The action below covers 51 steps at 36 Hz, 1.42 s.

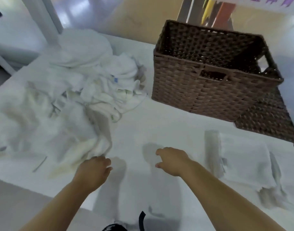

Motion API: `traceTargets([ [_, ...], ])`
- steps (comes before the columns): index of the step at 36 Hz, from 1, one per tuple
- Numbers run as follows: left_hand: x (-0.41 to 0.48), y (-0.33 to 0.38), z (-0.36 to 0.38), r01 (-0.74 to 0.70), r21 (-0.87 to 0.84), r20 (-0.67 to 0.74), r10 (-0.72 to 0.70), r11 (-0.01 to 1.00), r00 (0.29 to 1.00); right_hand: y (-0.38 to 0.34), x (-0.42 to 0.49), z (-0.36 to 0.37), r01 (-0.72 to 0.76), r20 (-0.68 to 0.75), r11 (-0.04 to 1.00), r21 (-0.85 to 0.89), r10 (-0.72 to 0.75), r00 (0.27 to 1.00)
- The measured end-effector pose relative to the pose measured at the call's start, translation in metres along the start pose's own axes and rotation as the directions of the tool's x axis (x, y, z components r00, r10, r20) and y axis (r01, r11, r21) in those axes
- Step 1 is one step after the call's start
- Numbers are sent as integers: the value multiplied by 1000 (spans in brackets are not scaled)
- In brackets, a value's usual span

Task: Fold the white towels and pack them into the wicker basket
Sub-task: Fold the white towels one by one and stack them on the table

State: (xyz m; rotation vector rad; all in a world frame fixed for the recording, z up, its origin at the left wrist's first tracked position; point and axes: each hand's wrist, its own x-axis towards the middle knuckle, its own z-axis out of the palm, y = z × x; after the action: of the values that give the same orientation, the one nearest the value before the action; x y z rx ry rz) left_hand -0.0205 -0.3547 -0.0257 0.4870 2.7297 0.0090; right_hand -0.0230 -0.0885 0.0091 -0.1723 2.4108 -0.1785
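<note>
A loose heap of white towels (62, 104) covers the left half of the white table (159, 124). My left hand (94, 170) is at the heap's near corner, its fingers bent down where the cloth ends; blur hides whether they grip it. Over bare table to the right hovers my right hand (172, 161), fingers loosely curled and holding nothing. The brown wicker basket (208, 90) stands at the back right and looks empty inside. A flat, folded white towel (243, 160) lies at the right near the table edge.
A flat brown wicker panel, likely the basket's lid (268, 120), lies against the basket's right front corner. A white post (47, 15) rises behind the heap. The table's near edge runs just under my forearms.
</note>
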Motion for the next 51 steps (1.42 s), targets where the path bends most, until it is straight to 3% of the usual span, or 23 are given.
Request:
traceTargets([
  [5,-14,-73,4,-31,-83,-334,2,996,943,-64,34,1,17,-51,1000,19,-16,999],
  [8,-16,-105,-6,6,-65,-559,-41,998,828,-95,47,0,34,-96,997,72,-27,995],
  [10,-15,-126,-13,63,-81,-630,-100,995,770,-112,52,0,45,-124,994,104,-32,992],
  [12,-9,-144,-17,132,-148,-597,-195,980,778,-125,57,-2,61,-148,990,127,-42,988],
  [13,-5,-150,-20,162,-183,-527,-236,970,817,-131,59,-3,68,-160,987,145,-44,986],
  [16,7,-162,-29,238,-354,-207,-324,905,923,-144,67,-4,101,-197,973,206,-59,979],
  [18,12,-163,-32,277,-463,-13,-318,842,948,-151,74,-3,135,-219,954,267,-76,973],
  [19,13,-162,-31,280,-473,19,-308,835,951,-154,78,-2,155,-236,940,305,-84,968],
  [24,7,-148,-23,279,-445,45,-290,851,956,-169,92,-3,252,-328,844,472,-97,940],
  [29,-9,-128,-16,185,-531,42,-192,827,980,-171,99,-3,211,-414,826,523,30,910],
  [36,-1,-125,-48,-10,-542,-259,-156,840,953,-140,79,-36,197,-553,837,511,145,820],
  [38,7,-119,-67,-81,-529,-356,-134,845,925,-130,69,-55,217,-645,847,485,178,743],
  [42,18,-97,-110,-206,-522,-487,-91,828,869,-113,38,-92,275,-834,873,402,225,504],
  [45,18,-79,-129,-314,-512,-522,0,799,853,-96,11,-103,263,-912,908,326,229,339],
  [47,17,-68,-130,-379,-540,-482,93,752,871,-80,-4,-97,219,-935,933,287,223,274],
  [49,17,-60,-123,-406,-565,-398,194,718,897,-62,-16,-81,147,-934,947,285,240,266],
  [51,20,-52,-110,-412,-554,-304,284,724,909,-42,-27,-61,33,-870,939,343,304,388],
])
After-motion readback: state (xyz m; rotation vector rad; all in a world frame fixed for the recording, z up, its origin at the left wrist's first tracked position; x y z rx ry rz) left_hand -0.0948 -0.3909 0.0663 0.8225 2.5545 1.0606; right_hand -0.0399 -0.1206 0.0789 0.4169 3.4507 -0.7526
